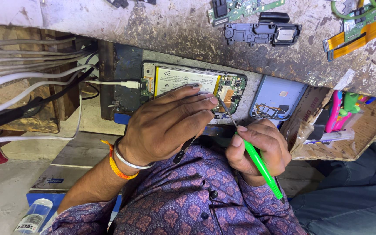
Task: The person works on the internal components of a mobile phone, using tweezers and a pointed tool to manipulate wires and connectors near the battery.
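Observation:
An opened phone (188, 80) lies with its back off on a dark mat, its battery and circuit board exposed. A white cable (109, 82) is plugged into its left end. My left hand (166, 124) rests its fingertips on the phone's lower edge. It grips a slim black tweezers-like tool (183, 150) whose tail sticks out under the palm. My right hand (257, 150) holds a green-handled screwdriver (260, 163). The thin metal shaft points up and to the left, reaching the phone's right part next to my left fingertips.
The phone's grey-blue back cover (279, 98) lies to the right. Green circuit boards (240, 8), a black frame part (262, 32) and orange flex cables (357, 37) sit on the worn bench. A cardboard box (349, 139) holds pens. Cables (27, 80) hang at left; a bottle (33, 215) stands below.

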